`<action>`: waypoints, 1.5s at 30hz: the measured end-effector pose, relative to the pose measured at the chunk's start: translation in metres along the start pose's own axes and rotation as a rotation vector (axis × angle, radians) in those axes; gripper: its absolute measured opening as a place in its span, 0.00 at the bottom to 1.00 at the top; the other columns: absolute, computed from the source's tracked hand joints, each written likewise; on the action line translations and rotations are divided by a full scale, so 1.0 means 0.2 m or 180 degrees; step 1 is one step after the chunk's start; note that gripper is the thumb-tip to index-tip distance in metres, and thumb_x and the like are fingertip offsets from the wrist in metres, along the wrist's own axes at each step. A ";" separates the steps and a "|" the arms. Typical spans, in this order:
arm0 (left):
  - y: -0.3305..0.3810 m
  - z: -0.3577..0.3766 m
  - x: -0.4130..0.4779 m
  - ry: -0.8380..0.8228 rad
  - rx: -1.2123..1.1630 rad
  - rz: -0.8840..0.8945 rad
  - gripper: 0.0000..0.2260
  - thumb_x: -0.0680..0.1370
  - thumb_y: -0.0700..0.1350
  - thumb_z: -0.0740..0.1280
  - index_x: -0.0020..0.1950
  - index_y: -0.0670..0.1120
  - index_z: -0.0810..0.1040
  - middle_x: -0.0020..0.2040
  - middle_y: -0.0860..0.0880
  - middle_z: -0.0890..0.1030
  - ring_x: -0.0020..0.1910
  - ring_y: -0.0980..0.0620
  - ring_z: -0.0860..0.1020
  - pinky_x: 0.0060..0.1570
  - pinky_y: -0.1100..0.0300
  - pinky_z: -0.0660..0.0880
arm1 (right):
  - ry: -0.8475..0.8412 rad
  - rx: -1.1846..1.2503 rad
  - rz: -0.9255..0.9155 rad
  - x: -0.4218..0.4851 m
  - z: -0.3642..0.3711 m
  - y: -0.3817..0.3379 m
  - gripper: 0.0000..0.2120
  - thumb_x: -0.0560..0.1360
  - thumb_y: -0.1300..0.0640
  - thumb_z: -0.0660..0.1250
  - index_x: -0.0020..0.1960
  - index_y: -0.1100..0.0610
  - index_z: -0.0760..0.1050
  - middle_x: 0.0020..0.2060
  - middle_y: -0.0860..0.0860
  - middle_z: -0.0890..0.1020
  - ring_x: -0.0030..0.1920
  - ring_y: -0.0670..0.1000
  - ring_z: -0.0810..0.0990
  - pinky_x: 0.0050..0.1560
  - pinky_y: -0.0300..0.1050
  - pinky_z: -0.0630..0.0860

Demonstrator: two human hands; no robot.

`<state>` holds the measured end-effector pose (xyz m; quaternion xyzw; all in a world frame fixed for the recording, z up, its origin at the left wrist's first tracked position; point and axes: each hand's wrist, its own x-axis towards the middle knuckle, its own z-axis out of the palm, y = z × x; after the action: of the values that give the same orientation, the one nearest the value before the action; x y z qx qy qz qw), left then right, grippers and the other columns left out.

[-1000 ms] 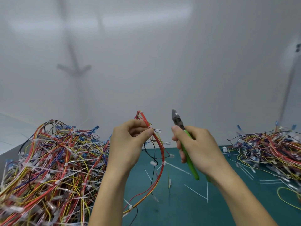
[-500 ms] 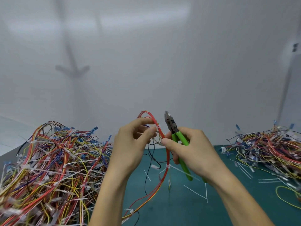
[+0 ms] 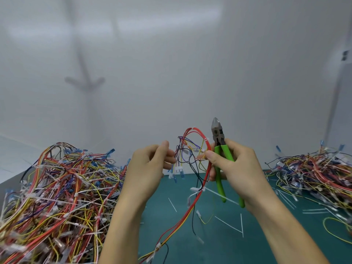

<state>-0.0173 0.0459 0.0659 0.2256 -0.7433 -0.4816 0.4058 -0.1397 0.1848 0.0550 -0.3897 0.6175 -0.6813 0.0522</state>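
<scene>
A wire harness [image 3: 198, 134] with red, yellow and thin purple and black wires loops up between my hands and trails down to the green mat [image 3: 219, 235]. My right hand [image 3: 238, 168] grips green-handled side cutters [image 3: 217, 134], jaws pointing up and closed. Its thumb also presses the red wires against the handle. My left hand [image 3: 148, 168] is just left of the loop with loosely curled fingers. Its thumb is lifted, and its fingertips are at the thin wires; no firm pinch shows.
A big heap of tangled, cable-tied wires [image 3: 57, 197] fills the left of the table. A lower heap [image 3: 314, 174] lies at the right. Cut white cable ties [image 3: 228, 223] are scattered on the mat. A white wall stands close behind.
My right hand with the cutters moved in to the loop and its thumb took the red wires. My left hand let go of the red loop and drew slightly left.
</scene>
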 end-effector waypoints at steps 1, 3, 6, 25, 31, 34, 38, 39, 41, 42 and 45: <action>0.01 0.01 0.00 -0.0211 0.0054 -0.0109 0.21 0.81 0.59 0.58 0.42 0.48 0.84 0.37 0.54 0.86 0.35 0.59 0.81 0.37 0.61 0.72 | -0.0021 0.0093 0.0006 0.00 0.00 0.00 0.05 0.78 0.63 0.69 0.44 0.55 0.79 0.40 0.65 0.83 0.28 0.50 0.78 0.33 0.47 0.81; 0.02 0.03 -0.01 -0.0616 0.0077 -0.0204 0.28 0.75 0.67 0.56 0.43 0.46 0.84 0.38 0.52 0.86 0.35 0.58 0.82 0.34 0.66 0.73 | -0.0028 0.0205 0.0004 -0.01 0.01 -0.01 0.05 0.78 0.63 0.68 0.45 0.55 0.79 0.39 0.63 0.83 0.28 0.50 0.79 0.33 0.44 0.81; 0.04 0.07 -0.04 -0.0821 -0.0003 -0.0065 0.27 0.68 0.69 0.63 0.42 0.46 0.84 0.39 0.52 0.86 0.36 0.59 0.82 0.32 0.74 0.71 | -0.0026 0.0211 -0.0007 -0.01 0.02 0.00 0.06 0.78 0.63 0.68 0.45 0.54 0.80 0.33 0.57 0.82 0.30 0.49 0.81 0.36 0.45 0.82; 0.00 0.09 -0.02 -0.0491 -0.0452 -0.0008 0.05 0.79 0.44 0.69 0.43 0.45 0.78 0.30 0.50 0.78 0.28 0.56 0.76 0.30 0.66 0.73 | -0.0129 0.0170 0.0122 -0.01 0.00 -0.02 0.02 0.77 0.64 0.70 0.45 0.59 0.80 0.38 0.64 0.81 0.28 0.50 0.78 0.34 0.46 0.82; 0.00 0.08 -0.01 -0.0425 -0.1193 -0.0287 0.04 0.79 0.41 0.67 0.45 0.42 0.78 0.28 0.54 0.77 0.25 0.57 0.74 0.29 0.66 0.75 | -0.0049 -0.0315 -0.0042 0.00 -0.01 -0.01 0.05 0.76 0.63 0.70 0.43 0.55 0.80 0.34 0.53 0.84 0.29 0.50 0.80 0.36 0.48 0.82; -0.02 0.07 -0.01 -0.0340 -0.0853 -0.0060 0.03 0.78 0.41 0.69 0.46 0.42 0.79 0.31 0.54 0.79 0.28 0.57 0.77 0.28 0.64 0.74 | -0.0034 -0.0354 -0.0060 0.00 -0.01 -0.01 0.05 0.76 0.63 0.70 0.43 0.55 0.80 0.34 0.52 0.84 0.29 0.48 0.80 0.36 0.47 0.83; -0.06 0.05 0.02 -0.0132 0.0111 0.0292 0.02 0.76 0.41 0.72 0.46 0.48 0.82 0.39 0.53 0.83 0.38 0.54 0.82 0.35 0.64 0.76 | 0.0016 -0.0421 -0.0106 0.00 0.00 -0.01 0.05 0.77 0.62 0.70 0.43 0.54 0.79 0.35 0.53 0.84 0.29 0.48 0.80 0.36 0.45 0.82; -0.07 0.04 0.02 -0.0113 0.0322 0.0346 0.03 0.75 0.43 0.73 0.47 0.50 0.81 0.40 0.53 0.83 0.41 0.54 0.82 0.35 0.66 0.76 | 0.0033 -0.0421 -0.0116 0.00 0.00 -0.01 0.05 0.77 0.62 0.70 0.44 0.54 0.79 0.34 0.53 0.84 0.29 0.48 0.80 0.35 0.43 0.81; -0.08 0.03 0.02 -0.0026 0.0921 0.0473 0.09 0.74 0.49 0.74 0.52 0.53 0.79 0.45 0.56 0.80 0.44 0.54 0.79 0.36 0.67 0.75 | 0.0075 -0.0371 -0.0136 0.00 -0.01 -0.02 0.05 0.77 0.62 0.69 0.44 0.54 0.79 0.34 0.53 0.83 0.30 0.48 0.80 0.35 0.42 0.80; -0.08 0.03 0.02 0.0103 0.1377 0.0609 0.15 0.73 0.52 0.74 0.57 0.55 0.76 0.48 0.56 0.78 0.45 0.55 0.77 0.39 0.65 0.73 | 0.0092 -0.0327 -0.0142 0.00 -0.01 -0.02 0.05 0.78 0.62 0.69 0.44 0.54 0.79 0.34 0.55 0.83 0.30 0.48 0.80 0.35 0.43 0.80; -0.05 0.02 0.01 0.0431 0.1716 0.1314 0.19 0.72 0.48 0.76 0.59 0.55 0.73 0.48 0.54 0.73 0.39 0.57 0.72 0.41 0.61 0.69 | 0.0111 -0.0165 -0.0131 0.00 -0.02 -0.02 0.06 0.78 0.63 0.68 0.45 0.54 0.80 0.33 0.59 0.82 0.29 0.50 0.79 0.36 0.49 0.83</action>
<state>-0.0231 0.0423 0.0564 0.2009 -0.8452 -0.1595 0.4688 -0.1409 0.1888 0.0591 -0.3916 0.6276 -0.6727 0.0173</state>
